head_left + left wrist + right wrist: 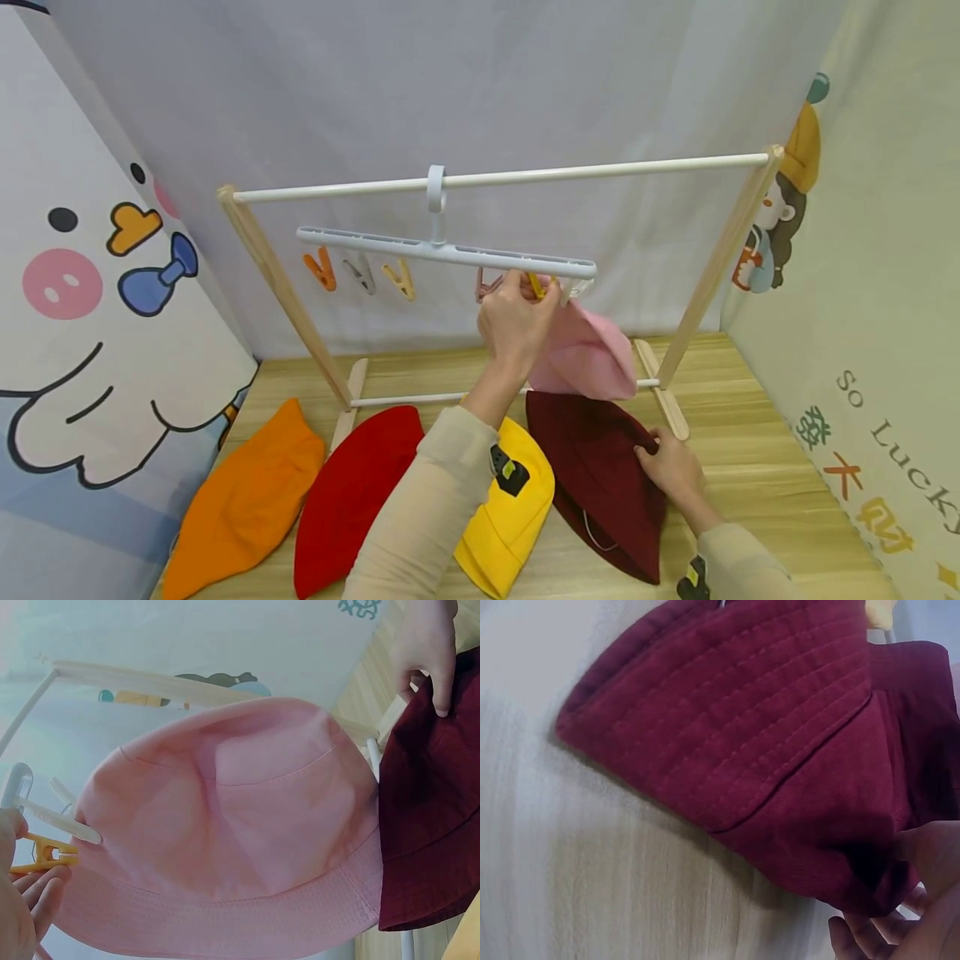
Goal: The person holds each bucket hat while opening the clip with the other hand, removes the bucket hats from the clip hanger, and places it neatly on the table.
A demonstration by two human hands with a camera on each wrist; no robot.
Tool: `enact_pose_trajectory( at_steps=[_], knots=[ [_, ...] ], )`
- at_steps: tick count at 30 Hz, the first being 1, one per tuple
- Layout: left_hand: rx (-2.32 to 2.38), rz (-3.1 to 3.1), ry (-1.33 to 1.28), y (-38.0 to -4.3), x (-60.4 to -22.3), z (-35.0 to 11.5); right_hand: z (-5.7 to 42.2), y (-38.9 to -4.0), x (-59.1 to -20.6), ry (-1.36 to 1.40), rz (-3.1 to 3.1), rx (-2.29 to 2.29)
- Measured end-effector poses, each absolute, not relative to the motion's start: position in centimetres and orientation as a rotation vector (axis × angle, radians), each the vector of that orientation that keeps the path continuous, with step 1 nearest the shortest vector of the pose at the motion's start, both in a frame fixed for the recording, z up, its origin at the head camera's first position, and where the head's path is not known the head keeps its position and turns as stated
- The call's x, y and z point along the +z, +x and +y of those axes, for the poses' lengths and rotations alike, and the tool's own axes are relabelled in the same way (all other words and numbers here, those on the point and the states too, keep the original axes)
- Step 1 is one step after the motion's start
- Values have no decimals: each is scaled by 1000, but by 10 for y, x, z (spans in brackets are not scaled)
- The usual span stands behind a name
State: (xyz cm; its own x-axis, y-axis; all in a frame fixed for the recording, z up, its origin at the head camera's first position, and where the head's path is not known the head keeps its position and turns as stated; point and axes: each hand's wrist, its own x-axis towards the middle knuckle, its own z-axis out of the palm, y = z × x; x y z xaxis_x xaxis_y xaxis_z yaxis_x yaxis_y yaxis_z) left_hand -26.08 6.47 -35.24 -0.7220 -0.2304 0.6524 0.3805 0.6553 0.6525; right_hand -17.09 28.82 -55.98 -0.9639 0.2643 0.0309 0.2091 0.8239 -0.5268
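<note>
My left hand (513, 321) is raised to the right part of a pale grey hanger (517, 256) and pinches a yellow clothespin (46, 853) between thumb and fingers. Beside that clothespin, a white clip (71, 823) grips the edge of a pink bucket hat (225, 817), which hangs below the hanger. Lower down, my right hand (672, 468) pinches the right side of a maroon bucket hat (600, 475); thumb and fingertips crease its cloth in the right wrist view. The maroon hat's upper end meets the pink hat's lower edge in the head view.
The hanger hooks over a white rod (600, 170) on a wooden-legged rack (281, 292). Orange (320, 268), grey (360, 273) and pale yellow clothespins (400, 279) hang at left, a brownish one (487, 286) nearer my hand. Orange (247, 500), red (360, 500) and yellow hats (517, 508) lie on the table.
</note>
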Motion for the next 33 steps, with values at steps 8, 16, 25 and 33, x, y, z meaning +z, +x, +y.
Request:
enact_pose_trajectory(
  at_steps=[8, 16, 25, 33],
  knots=[
    [-1057, -2094, -110, -261, -348, 66, 286, -173, -560, -296, -2843, 814],
    [-1065, -2084, -108, -262, -346, 67, 284, -176, -554, -228, -2796, 821],
    [-1063, -2088, -102, -262, -346, 67, 282, -182, -536, -174, -2662, 852],
    [-1063, -2097, -109, -262, -346, 67, 281, -184, -514, -59, -2550, 1035]
  ],
)
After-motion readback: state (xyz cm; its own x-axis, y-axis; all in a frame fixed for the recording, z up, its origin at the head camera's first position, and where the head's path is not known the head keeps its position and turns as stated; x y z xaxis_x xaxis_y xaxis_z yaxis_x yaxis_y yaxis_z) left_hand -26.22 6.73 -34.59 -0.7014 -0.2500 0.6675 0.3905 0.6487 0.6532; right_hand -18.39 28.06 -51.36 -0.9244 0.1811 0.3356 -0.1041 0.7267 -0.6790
